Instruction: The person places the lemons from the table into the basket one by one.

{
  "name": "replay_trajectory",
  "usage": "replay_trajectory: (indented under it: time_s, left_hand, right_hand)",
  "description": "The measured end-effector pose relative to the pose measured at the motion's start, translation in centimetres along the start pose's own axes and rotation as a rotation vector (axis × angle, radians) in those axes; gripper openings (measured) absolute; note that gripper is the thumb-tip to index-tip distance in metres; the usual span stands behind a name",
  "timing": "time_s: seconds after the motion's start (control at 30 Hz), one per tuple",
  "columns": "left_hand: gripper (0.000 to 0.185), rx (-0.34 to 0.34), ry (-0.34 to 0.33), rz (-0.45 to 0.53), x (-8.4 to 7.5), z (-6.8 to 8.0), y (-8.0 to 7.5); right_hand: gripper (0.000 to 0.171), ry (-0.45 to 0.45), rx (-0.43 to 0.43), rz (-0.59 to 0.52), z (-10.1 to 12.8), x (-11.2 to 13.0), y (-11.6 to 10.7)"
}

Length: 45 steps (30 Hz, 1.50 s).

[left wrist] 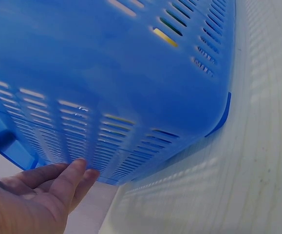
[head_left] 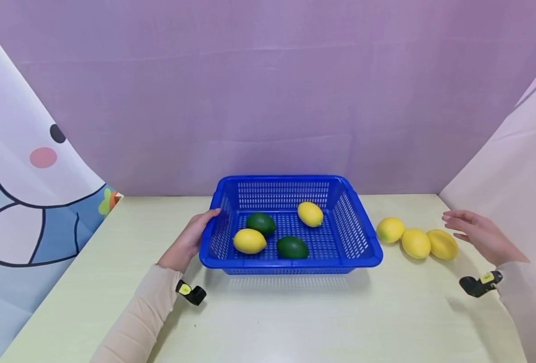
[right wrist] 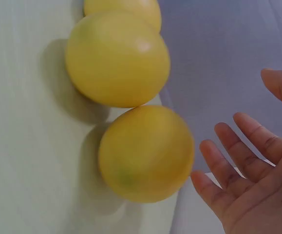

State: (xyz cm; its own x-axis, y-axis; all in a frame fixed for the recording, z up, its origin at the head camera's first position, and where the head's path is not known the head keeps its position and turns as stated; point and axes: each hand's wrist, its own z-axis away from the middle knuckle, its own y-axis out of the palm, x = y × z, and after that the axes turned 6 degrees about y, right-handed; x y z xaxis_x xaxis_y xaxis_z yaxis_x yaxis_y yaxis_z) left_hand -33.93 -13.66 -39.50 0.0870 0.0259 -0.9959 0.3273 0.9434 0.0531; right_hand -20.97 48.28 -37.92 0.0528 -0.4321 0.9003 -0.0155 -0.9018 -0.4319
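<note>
A blue plastic basket [head_left: 290, 263] stands on the table, holding two lemons [head_left: 249, 241] and two dark green avocado-like fruits [head_left: 292, 247]. My left hand [head_left: 195, 234] grips its left rim, the fingers below the rim against the slotted side wall [left wrist: 58, 68]. To the right of the basket lie two lemons [head_left: 416, 243] and a deeper yellow, mango-like fruit [head_left: 443, 244] in a touching row. Just right of that last fruit hovers my right hand [head_left: 483, 234], its fingers extended and spread apart in the right wrist view, holding nothing.
The pale wooden table [head_left: 295, 322] extends in front of the basket. Behind it hangs a purple cloth [head_left: 272, 101]. A cartoon-printed cloth [head_left: 18, 151] slants along the left side, and a pale cloth [head_left: 522, 166] along the right.
</note>
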Motion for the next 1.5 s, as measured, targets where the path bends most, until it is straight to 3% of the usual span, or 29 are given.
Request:
replay_trajectory:
  time_s: [0.23,0.4,0.67,1.1,1.3,1.5]
  left_hand:
    - [0.061,0.004,-0.001,-0.008,0.1,0.0,0.0]
    - [0.062,0.007,0.013,-0.006,0.1,0.0,-0.1]
    - [0.062,0.01,0.01,-0.016,0.2,0.0,-0.1]
    - [0.062,0.008,0.014,-0.016,0.0,0.1,0.0]
    - [0.061,-0.001,0.003,-0.022,-0.2,0.2,0.1]
    - [0.062,0.004,0.004,-0.021,-0.1,0.1,0.1]
  right_hand:
    - [0.023,0.002,0.018,-0.073,0.4,-1.6,0.4]
    - [0.023,0.029,-0.003,0.006,0.7,-2.2,0.6]
    - [0.02,0.144,-0.033,0.139,1.0,-2.6,1.4]
    - [0.028,0.147,0.016,-0.13,0.9,-3.9,2.0]
    - [0.029,0.171,0.039,-0.17,1.0,-3.8,2.2]
    - [0.027,0.204,0.022,-0.137,1.1,-3.9,2.3]
